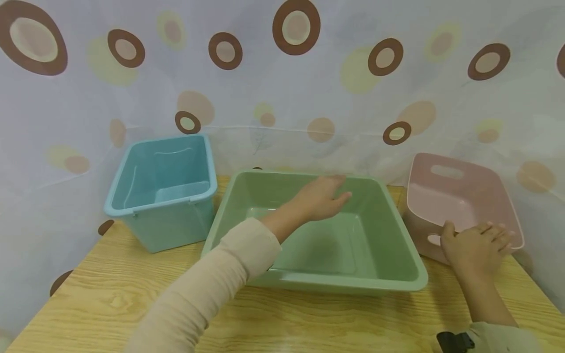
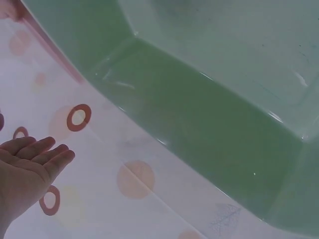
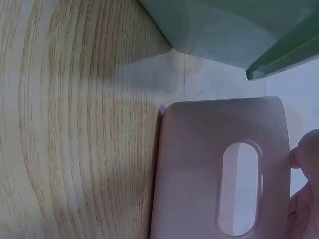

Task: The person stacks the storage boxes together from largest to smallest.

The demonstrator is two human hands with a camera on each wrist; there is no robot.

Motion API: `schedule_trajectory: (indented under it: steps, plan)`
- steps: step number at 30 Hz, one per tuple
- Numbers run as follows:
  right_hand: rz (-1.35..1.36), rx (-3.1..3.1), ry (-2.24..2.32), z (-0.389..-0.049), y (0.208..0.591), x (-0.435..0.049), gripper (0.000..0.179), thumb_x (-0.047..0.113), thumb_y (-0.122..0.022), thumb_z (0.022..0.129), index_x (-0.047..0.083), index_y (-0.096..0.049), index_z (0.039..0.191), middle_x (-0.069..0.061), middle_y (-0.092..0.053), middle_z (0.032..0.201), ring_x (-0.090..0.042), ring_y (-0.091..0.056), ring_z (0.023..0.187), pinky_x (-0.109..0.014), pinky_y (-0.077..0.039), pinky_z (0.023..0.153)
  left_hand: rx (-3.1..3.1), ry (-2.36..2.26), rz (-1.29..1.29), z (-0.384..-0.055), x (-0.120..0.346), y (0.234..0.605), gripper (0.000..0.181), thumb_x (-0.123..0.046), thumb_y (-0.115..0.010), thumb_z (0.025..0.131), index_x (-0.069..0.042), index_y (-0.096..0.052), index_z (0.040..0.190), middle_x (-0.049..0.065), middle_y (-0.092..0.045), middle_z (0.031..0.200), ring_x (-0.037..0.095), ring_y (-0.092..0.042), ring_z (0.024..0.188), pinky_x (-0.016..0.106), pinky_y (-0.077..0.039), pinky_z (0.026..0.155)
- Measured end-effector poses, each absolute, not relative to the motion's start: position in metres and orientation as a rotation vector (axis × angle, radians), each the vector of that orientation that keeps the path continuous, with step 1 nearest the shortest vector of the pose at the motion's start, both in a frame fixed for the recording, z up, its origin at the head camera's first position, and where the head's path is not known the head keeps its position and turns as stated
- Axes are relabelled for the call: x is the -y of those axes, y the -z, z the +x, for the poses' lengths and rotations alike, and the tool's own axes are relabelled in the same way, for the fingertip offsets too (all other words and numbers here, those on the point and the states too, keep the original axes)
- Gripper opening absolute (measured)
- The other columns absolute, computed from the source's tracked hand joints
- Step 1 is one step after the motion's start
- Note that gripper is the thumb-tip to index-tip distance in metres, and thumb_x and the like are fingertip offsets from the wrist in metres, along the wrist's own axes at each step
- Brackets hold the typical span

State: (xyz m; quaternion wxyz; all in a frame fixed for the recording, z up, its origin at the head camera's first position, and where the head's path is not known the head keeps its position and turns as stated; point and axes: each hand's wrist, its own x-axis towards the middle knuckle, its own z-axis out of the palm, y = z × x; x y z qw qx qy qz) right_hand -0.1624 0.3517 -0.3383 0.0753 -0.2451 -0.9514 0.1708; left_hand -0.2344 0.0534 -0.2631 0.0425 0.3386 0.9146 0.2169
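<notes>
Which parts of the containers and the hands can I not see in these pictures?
Head view: the green basin's near left corner, behind the left sleeve.
Head view: part of the pink bin's near rim, behind the right hand.
Left wrist view: part of the left hand, cut off by the left edge.
Right wrist view: part of the right hand, cut off by the right edge.

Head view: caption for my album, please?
Left grip above green rectangular plastic basin, right grip at pink rectangular plastic bin, tall blue plastic bin at left.
</notes>
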Motion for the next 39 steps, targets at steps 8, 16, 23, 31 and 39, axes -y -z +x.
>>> schedule_trajectory:
  steps: [8,16,23,31,39]
  plan:
    - [-0.708,2.862,-0.471,-0.159,0.34,-0.358,0.087,0.047,-0.015,0.093,-0.028,0.008,0.131,-0.051,0.014,0.133,-0.066,0.013,0.124,-0.071,0.0,0.104,-2.771,-0.654,1.094,-0.228,-0.068,0.262,0.052,-0.03,-0.038,0.1,-0.006,-0.029,0.145,0.005,-0.033,0.15,0.015,-0.03,0.139,0.026,-0.026,0.114]
    - [-0.686,2.875,-0.45,-0.158,0.338,-0.362,0.087,0.047,-0.016,0.094,-0.028,0.003,0.132,-0.051,0.008,0.135,-0.066,0.01,0.126,-0.069,-0.002,0.106,-2.745,-0.647,1.145,-0.225,-0.083,0.261,0.053,-0.031,-0.036,0.1,-0.007,-0.027,0.146,0.004,-0.031,0.151,0.015,-0.028,0.14,0.024,-0.024,0.114]
    - [-0.698,2.868,-0.448,-0.157,0.338,-0.364,0.087,0.048,-0.017,0.094,-0.027,0.002,0.133,-0.051,0.006,0.136,-0.065,0.007,0.127,-0.068,-0.002,0.107,-2.754,-0.566,1.199,-0.222,-0.101,0.262,0.052,-0.03,-0.037,0.1,-0.007,-0.03,0.145,0.003,-0.034,0.15,0.014,-0.03,0.139,0.023,-0.025,0.114]
    - [-0.677,2.851,-0.455,-0.154,0.338,-0.36,0.085,0.046,-0.018,0.094,-0.027,-0.001,0.133,-0.051,0.001,0.136,-0.065,0.003,0.127,-0.067,-0.004,0.107,-2.753,-0.515,1.297,-0.214,-0.121,0.261,0.042,-0.029,-0.037,0.099,-0.008,-0.047,0.134,0.003,-0.051,0.136,0.013,-0.047,0.126,0.021,-0.039,0.102]
    - [-0.66,2.845,-0.423,-0.149,0.336,-0.36,0.083,0.044,-0.017,0.095,-0.029,-0.001,0.132,-0.051,0.0,0.135,-0.064,0.004,0.128,-0.066,-0.005,0.108,-2.761,-0.512,1.288,-0.21,-0.142,0.265,0.04,-0.032,-0.037,0.098,-0.009,-0.052,0.127,-0.001,-0.058,0.126,0.011,-0.054,0.116,0.022,-0.045,0.092]
